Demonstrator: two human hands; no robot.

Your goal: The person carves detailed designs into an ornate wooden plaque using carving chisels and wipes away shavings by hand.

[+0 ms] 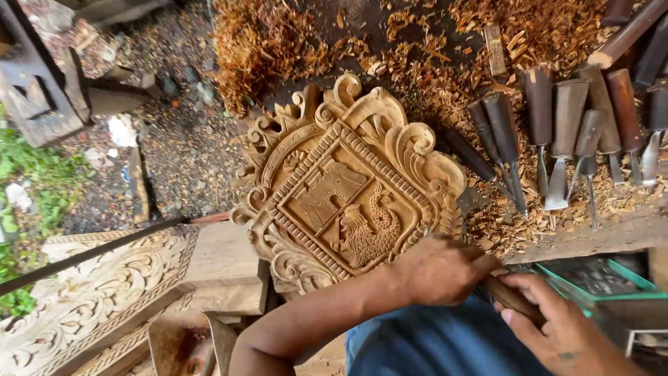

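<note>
- A person's left hand (pixel 435 270) rests curled at the lower right edge of a carved wooden crest (pixel 348 188), fingers pressed together and wrapped round the front of a wooden-handled chisel (pixel 511 298); knuckles face the camera.
- The right hand (pixel 557 327) grips the same chisel's handle from behind, fingers folded over the dark wood, thumb laid along it. The blade itself is hidden under the left hand.
- The crest lies tilted on the workbench (pixel 626 233), a pale shield-shaped panel with scrolled edges, a beaded inner frame, a castle relief in the upper field and a lion relief (pixel 365 233) in the lower field, just beside the left hand.
- A row of chisels and gouges (pixel 557 132) with dark worn handles lies to the right of the crest, blades pointing toward the person, well apart from both hands.
- Wood shavings (pixel 271 49) are heaped above the crest and scattered among the tools.
- A teal tray (pixel 595 282) sits below the bench edge, near the right hand.
- At lower left, a long carved panel (pixel 90 292) with leaf scrollwork leans beneath the crest; a thin dark rod (pixel 90 254) crosses over it.
- Blue trousers (pixel 431 348) fill the bottom of the view between the forearms.
- Gravel ground (pixel 181 132) and green plants (pixel 28 174) show at the left.
</note>
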